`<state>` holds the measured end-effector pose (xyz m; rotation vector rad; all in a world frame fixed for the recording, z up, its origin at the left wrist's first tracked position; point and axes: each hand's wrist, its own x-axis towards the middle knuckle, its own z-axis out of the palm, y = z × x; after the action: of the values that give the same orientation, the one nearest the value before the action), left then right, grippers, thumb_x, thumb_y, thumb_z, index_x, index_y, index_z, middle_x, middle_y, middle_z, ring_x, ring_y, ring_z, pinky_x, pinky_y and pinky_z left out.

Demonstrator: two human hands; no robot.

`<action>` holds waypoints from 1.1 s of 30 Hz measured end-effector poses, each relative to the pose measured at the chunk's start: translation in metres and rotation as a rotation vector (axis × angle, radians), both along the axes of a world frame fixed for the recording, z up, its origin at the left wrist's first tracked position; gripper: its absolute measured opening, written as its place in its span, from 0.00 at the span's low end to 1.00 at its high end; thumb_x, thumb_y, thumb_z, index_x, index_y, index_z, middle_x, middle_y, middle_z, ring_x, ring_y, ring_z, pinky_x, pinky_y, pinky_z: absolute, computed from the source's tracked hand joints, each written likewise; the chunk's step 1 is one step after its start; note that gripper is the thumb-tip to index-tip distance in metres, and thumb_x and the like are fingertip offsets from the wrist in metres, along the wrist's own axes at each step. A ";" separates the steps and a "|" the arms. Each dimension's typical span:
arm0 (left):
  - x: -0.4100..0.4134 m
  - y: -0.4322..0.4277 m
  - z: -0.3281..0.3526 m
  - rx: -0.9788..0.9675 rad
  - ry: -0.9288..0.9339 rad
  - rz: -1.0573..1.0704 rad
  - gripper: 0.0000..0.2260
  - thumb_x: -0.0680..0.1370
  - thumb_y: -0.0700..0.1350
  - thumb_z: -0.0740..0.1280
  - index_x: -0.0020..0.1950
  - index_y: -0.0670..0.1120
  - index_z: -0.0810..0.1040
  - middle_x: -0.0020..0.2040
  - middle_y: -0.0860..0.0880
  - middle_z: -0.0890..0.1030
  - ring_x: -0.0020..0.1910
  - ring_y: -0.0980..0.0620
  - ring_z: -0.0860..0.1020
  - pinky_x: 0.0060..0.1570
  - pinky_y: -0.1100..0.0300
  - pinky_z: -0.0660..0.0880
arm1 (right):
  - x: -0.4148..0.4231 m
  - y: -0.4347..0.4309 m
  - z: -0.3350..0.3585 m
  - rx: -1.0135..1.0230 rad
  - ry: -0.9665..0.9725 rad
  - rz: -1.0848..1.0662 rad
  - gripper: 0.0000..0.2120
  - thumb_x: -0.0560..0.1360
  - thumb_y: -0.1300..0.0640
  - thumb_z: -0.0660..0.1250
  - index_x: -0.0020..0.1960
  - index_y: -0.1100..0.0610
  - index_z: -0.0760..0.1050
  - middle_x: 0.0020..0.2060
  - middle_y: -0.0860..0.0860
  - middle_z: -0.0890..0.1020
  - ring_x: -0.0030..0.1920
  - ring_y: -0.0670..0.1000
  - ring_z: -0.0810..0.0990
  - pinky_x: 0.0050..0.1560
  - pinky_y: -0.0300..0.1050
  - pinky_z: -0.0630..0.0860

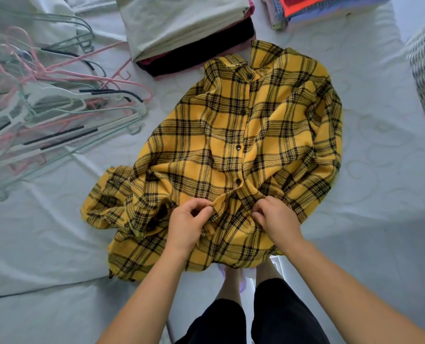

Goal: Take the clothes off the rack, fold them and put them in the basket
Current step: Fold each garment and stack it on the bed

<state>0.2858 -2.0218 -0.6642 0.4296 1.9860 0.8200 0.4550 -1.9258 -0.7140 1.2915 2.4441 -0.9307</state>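
**Apparently buttoning before the fold**

Both hands pinch the placket: left hand (190, 223) and right hand (274, 218) each grasp an edge of the plaid shirt (243, 145), likely to close it so it folds flat. Beyond its collar sit folded stacks (181, 28); hangers (45, 100) lie left of it.

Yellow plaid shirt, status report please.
Left hand and right hand pinch the front placket. Yellow and black plaid flannel shirt lies unfolded, rumpled, on the white bedsheet. Nothing obstructing.
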 end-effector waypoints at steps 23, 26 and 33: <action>0.019 -0.003 0.015 0.041 -0.050 -0.100 0.09 0.74 0.40 0.69 0.41 0.54 0.76 0.38 0.53 0.79 0.37 0.59 0.76 0.37 0.71 0.73 | -0.044 -0.021 0.056 -0.533 0.299 -0.603 0.01 0.73 0.58 0.69 0.42 0.54 0.78 0.34 0.48 0.79 0.34 0.46 0.75 0.39 0.44 0.74; 0.014 -0.002 0.016 0.031 -0.210 -0.086 0.08 0.77 0.39 0.66 0.44 0.52 0.77 0.38 0.53 0.79 0.36 0.60 0.76 0.37 0.73 0.72 | -0.043 -0.017 0.055 -0.525 0.286 -0.578 0.03 0.73 0.58 0.69 0.40 0.53 0.78 0.34 0.49 0.80 0.34 0.46 0.75 0.39 0.44 0.74; 0.002 0.016 0.013 -0.001 -0.291 -0.121 0.02 0.74 0.38 0.69 0.41 0.41 0.79 0.34 0.50 0.78 0.31 0.60 0.74 0.35 0.72 0.72 | -0.040 -0.017 0.060 -0.520 0.306 -0.540 0.03 0.73 0.59 0.69 0.46 0.53 0.78 0.38 0.46 0.80 0.40 0.45 0.78 0.42 0.40 0.75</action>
<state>0.2877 -2.0057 -0.6508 0.4014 1.6752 0.7594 0.4148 -1.9431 -0.6540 1.7117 1.8333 -1.8677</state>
